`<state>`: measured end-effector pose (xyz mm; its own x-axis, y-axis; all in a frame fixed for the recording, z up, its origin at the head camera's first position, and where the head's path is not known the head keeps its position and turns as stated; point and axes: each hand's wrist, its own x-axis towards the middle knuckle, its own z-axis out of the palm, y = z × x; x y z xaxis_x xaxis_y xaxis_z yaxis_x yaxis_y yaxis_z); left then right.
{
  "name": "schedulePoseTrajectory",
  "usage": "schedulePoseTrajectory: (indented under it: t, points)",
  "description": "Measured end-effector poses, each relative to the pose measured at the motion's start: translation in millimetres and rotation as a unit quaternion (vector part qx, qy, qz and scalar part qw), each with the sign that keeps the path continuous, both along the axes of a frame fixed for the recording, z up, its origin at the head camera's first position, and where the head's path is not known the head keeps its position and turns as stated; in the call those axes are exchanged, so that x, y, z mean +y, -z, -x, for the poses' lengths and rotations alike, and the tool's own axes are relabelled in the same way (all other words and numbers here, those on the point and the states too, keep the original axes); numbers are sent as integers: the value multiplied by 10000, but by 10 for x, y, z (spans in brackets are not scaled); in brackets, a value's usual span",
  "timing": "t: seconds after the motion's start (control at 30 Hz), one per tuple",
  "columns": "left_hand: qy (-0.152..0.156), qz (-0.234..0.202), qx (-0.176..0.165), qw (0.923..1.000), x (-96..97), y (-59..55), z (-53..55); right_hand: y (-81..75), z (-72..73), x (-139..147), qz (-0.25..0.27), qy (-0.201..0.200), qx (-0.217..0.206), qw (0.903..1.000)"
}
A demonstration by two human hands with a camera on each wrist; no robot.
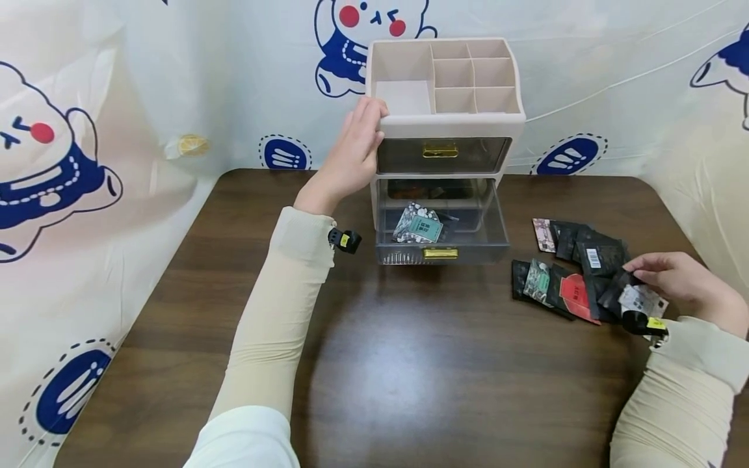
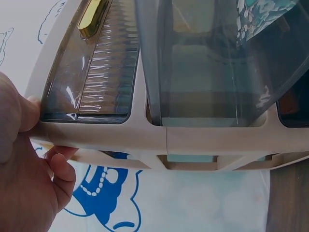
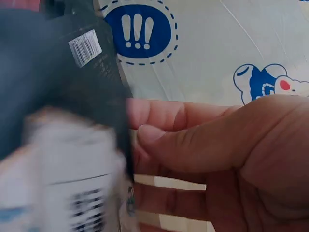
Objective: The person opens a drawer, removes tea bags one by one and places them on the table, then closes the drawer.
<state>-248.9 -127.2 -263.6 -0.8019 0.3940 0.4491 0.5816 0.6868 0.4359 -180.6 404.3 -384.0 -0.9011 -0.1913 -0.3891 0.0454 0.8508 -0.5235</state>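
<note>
A cream desktop drawer organizer (image 1: 450, 122) stands at the back of the table. Its lower clear drawer (image 1: 476, 250) is pulled out, with a patterned sachet bearing a teal label (image 1: 425, 227) inside. My left hand (image 1: 354, 146) grips the organizer's upper left corner; the thumb lies on its side frame in the left wrist view. At the right, several flat sachets lie in a pile, among them a black one with a barcode (image 1: 603, 257) and one with a red label (image 1: 576, 292). My right hand (image 1: 684, 283) pinches the edge of a black sachet (image 3: 104, 77) there.
The upper drawer (image 1: 404, 156) is closed, and the top compartments (image 1: 453, 73) hold nothing visible. A printed curtain (image 1: 246, 78) hangs behind and left of the brown table (image 1: 398, 364).
</note>
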Motion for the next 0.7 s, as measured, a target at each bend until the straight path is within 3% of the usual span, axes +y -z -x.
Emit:
schedulePoseTrajectory:
  t: [0.23,0.5,0.7]
  points:
    - [22,-87,32,10000,-8,-20,-3,-55,5,-104,459,335,-170,9982]
    - [-40,-50,29,10000,-10,-23,6,-290,32,-363,376,62,1084,9934]
    - [-45,-58,1,10000,13,0,1,-543,71,-677,443,9,1188,9919]
